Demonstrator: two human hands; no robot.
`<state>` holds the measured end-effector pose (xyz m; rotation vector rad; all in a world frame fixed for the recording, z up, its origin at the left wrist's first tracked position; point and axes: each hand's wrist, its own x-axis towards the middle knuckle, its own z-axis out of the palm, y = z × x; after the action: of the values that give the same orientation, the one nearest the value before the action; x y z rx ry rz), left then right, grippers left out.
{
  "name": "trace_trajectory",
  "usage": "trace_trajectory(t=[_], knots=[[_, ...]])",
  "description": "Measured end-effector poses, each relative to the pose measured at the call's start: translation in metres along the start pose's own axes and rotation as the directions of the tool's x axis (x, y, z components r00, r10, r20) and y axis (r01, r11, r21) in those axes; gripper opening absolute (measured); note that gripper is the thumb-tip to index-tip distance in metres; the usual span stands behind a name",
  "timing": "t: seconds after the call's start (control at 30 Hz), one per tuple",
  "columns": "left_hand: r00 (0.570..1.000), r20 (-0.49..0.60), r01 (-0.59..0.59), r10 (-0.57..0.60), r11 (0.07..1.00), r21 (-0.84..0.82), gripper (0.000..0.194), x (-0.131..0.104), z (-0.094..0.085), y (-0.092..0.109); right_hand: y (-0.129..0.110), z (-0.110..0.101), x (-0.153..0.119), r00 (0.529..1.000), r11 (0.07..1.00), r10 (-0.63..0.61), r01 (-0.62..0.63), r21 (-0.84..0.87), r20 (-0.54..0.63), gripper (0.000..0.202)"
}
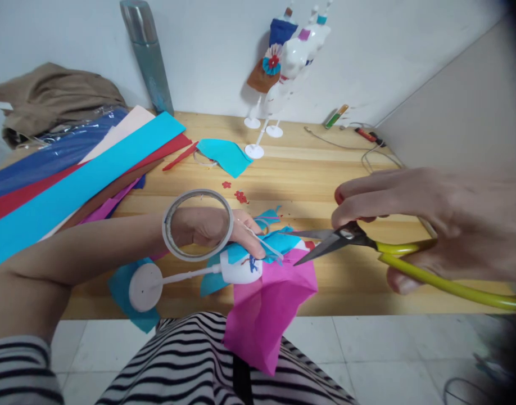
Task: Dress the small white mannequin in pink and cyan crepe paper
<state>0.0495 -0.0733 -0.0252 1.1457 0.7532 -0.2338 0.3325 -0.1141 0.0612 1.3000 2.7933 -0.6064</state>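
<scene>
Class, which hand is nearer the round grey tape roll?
Left. The left hand shows through and just beyond the tape roll; the right hand, with yellow-handled metal scissors, is farther right.

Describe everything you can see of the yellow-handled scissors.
The scissors have dark, metal-looking blades joined at a round pivot, and glossy yellow handles, one curving past the picture's right edge. The right hand holds them above the wooden table, blades parted and pointing left. In this view, one tip overlaps the blue sheet, the other the pink sheet; whether either touches isn't clear.
</scene>
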Motion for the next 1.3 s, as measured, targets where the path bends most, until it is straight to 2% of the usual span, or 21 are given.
trace_trajectory(t=[0.03,0.1,0.2,0.27,0.4,0.6,0.77,0.97,1.23,1.3], knots=[[1.0,0.0,0.0,0.0,1.0,0.012,0.027,0.0,0.001,0.0,-0.002,-0.001,0.003,0.995,0.997,-0.075,0.076,-0.02,0.069,0.04],[1.0,-0.001,-0.006,0.006,1.0,0.026,0.027,-0.001,0.001,0.0,-0.004,-0.002,0.009,0.983,0.987,-0.145,0.152,-0.05,0.115,0.043],[0.999,0.019,-0.04,0.039,0.998,0.045,0.03,-0.004,0.001,0.003,-0.007,-0.005,0.012,0.974,0.98,-0.18,0.189,-0.057,0.134,0.039],[0.998,0.037,-0.058,0.056,0.996,0.071,0.03,-0.006,0.0,0.005,-0.009,-0.006,0.013,0.972,0.979,-0.181,0.193,-0.065,0.152,0.04],[0.997,0.048,-0.065,0.059,0.989,0.134,0.023,-0.007,-0.002,0.006,-0.016,-0.007,0.015,0.967,0.981,-0.162,0.18,-0.079,0.197,0.054],[0.992,0.109,-0.061,0.06,0.998,0.011,0.026,0.011,-0.009,-0.011,-0.017,-0.006,0.017,0.963,0.991,-0.102,0.121,-0.063,0.249,0.052],[0.988,0.124,-0.091,0.091,0.996,-0.007,0.025,0.018,-0.013,-0.017,-0.015,-0.004,0.017,0.964,0.986,-0.161,0.166,-0.005,0.212,0.05],[0.985,0.148,-0.09,0.09,0.996,-0.004,0.024,0.015,-0.011,-0.012,-0.025,-0.006,0.027,0.955,0.994,-0.101,0.108,-0.01,0.279,0.042],[0.99,0.121,-0.065,0.067,0.998,-0.017,0.022,0.005,-0.003,-0.004,-0.028,-0.004,0.03,0.944,0.992,-0.128,0.125,0.028,0.303,0.023],[0.991,0.117,-0.067,0.069,0.998,-0.02,0.019,0.002,-0.001,-0.002,-0.027,-0.001,0.029,0.971,0.995,-0.104,0.104,0.012,0.216,0.01]])
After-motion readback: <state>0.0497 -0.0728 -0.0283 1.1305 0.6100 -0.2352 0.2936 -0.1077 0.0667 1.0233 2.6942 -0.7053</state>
